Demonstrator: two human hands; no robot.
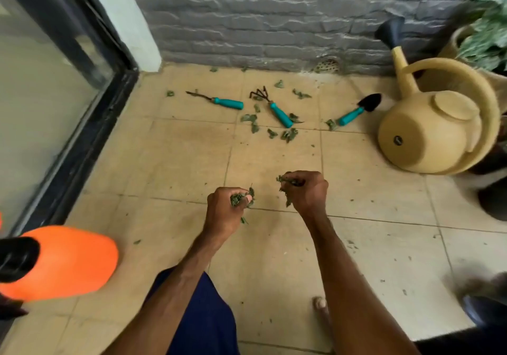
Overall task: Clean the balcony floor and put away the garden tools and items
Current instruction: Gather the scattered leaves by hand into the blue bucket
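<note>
Far left is the glass sliding door (pixel 41 94) with its black frame. Low down right by it is an orange plastic bottle (pixel 68 261) with a black end, pretty blurry, looks like it's lying on its side.

Moving along the beige tile floor (pixel 274 258): back toward the grey brick wall (pixel 274 19) there's a teal-handled weeder (pixel 219 101) flat on the tiles, thin tip pointing left. Closer to us, the person is crouched in blue shorts (pixel 203 313). Their left hand (pixel 227 209) is balled up round a clump of leaf scraps (pixel 238 199), with bits poking out between the fingers.

Next over at the back is the hand rake (pixel 274 109), claws toward the wall. Loose leaves (pixel 288 134) are scattered all around it, thickest at the handle end, so the tools are sitting right in the mess. In front, the right hand (pixel 307 190) is just beside the left one, not touching it, bunched the same way with fingers and thumb pinching a second clump (pixel 285 180). There's a bare toe (pixel 320 304) on the tiles below.

A drain grate (pixel 327 66) sits at the foot of the wall. Then the small black trowel (pixel 359 110), blade near the tan watering can (pixel 428 135). That one's tipped on its side, base facing us, with the spout and its black rose pointing up the wall. A potted plant (pixel 488 33) fills the corner just behind it, and there are dark pots crowding the right edge.
</note>
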